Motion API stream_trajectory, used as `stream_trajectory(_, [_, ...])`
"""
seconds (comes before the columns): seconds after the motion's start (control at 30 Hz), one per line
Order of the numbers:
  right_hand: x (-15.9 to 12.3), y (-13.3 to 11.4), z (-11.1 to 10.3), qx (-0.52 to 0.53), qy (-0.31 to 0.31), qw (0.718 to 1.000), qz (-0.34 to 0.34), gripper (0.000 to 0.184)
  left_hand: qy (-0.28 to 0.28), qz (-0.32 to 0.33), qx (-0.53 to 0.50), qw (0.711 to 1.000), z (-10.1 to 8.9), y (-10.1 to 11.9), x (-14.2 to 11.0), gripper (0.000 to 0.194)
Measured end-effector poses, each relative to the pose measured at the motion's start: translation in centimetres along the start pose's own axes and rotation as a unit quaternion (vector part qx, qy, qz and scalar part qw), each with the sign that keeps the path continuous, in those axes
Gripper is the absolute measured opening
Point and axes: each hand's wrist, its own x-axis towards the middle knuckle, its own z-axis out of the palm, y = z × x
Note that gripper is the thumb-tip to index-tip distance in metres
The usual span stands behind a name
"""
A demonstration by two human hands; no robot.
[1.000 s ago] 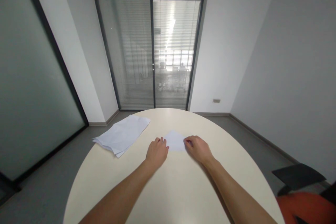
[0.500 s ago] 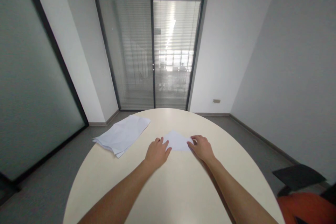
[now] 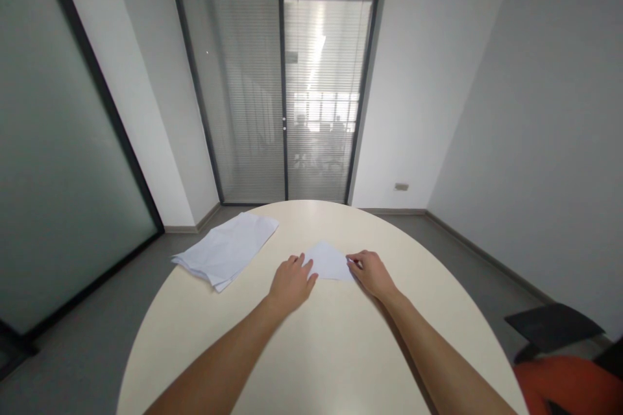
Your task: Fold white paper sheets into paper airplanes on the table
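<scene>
A small white sheet of paper, with a pointed far edge, lies on the cream table between my hands. My left hand rests on its left side, fingers spread and pressing the paper against the tabletop. At the paper's right corner, my right hand has thumb and fingertips pinched together on the edge. The fingers cover that corner, so how it lies there is hidden.
To the left on the round table lies a loose stack of creased white paper sheets. An orange and black chair stands at the lower right. Beyond the table is a glass door with blinds.
My right hand has shifted slightly to the left, and its fingers have drawn together on the paper's right corner. My left hand has stayed in place.
</scene>
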Motion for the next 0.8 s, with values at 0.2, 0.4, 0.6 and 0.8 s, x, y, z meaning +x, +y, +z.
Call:
stream_trajectory(0.2, [-0.2,-0.4,-0.3,-0.021,-0.003,1.0,-0.018,0.036,-0.003,-0.005,-0.015,1.0,0.2,-0.1,-0.1,0.043])
stream_trajectory(0.4, [-0.8,-2.4,-1.6,-0.075,-0.03,0.994,-0.069,0.035,-0.002,-0.002,-0.008,1.0,0.3,0.0,0.0,0.045])
stream_trajectory(0.6, [-1.9,-4.1,-0.9,-0.101,-0.083,0.99,-0.047,0.054,-0.003,-0.007,-0.012,1.0,0.2,0.0,0.0,0.046])
stream_trajectory(0.8, [-2.2,-3.4,0.3,-0.054,-0.141,0.987,-0.047,0.086,0.001,-0.005,-0.023,1.0,0.1,0.0,0.0,0.045])
